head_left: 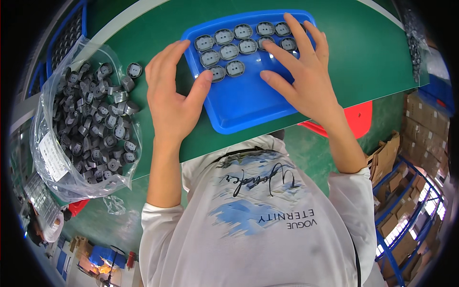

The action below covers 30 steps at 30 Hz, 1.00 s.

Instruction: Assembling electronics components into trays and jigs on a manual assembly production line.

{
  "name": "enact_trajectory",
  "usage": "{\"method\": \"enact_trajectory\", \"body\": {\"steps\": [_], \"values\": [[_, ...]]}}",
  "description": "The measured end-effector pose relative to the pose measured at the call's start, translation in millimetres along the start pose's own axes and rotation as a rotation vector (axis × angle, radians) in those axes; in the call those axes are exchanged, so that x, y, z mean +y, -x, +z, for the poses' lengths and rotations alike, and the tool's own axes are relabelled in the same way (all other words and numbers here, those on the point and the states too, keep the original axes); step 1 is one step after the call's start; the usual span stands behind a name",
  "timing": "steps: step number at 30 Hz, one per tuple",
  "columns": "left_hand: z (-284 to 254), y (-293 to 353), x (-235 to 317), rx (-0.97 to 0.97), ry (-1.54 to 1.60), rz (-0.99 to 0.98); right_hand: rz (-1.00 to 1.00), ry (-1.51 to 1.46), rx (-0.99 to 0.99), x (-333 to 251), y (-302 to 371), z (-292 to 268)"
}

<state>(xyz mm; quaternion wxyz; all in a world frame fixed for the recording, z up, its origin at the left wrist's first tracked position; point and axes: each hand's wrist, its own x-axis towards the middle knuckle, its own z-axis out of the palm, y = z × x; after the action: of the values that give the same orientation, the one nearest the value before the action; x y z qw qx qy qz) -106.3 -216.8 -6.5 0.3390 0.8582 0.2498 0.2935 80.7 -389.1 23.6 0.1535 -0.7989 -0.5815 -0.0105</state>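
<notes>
A blue plastic tray (253,98) lies on the green table, with several grey oval plastic parts (228,51) set in rows across its far half. Each part has a paler inner face with small holes. My left hand (172,91) is open along the tray's left edge; its thumb tip is at the nearest left part (217,73). Over the tray's right side my right hand (306,67) spreads its fingers, the index fingertip on a part (263,43) in the second row. Its other fingers reach over the far right corner and partly hide the parts there.
A clear plastic bag (45,158) full of loose grey parts (91,115) lies open at the left, one part (134,70) just outside it. A red stool (358,119) stands beyond the table's near edge. Blue racking (397,229) and cartons (425,119) are at the right.
</notes>
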Motion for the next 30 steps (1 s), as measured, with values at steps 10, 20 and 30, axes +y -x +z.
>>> {"method": "enact_trajectory", "body": {"steps": [10, 20, 30], "values": [[0, 0, 0, 0.001, -0.005, 0.005, 0.073, -0.071, 0.094, 2, -10, -1], [0, 1, -2, 0.01, 0.01, -0.007, 0.131, -0.035, -0.039, -10, -29, -7], [0, 1, -3, 0.012, -0.002, -0.003, 0.081, -0.034, 0.047, -5, -22, -3]]}}
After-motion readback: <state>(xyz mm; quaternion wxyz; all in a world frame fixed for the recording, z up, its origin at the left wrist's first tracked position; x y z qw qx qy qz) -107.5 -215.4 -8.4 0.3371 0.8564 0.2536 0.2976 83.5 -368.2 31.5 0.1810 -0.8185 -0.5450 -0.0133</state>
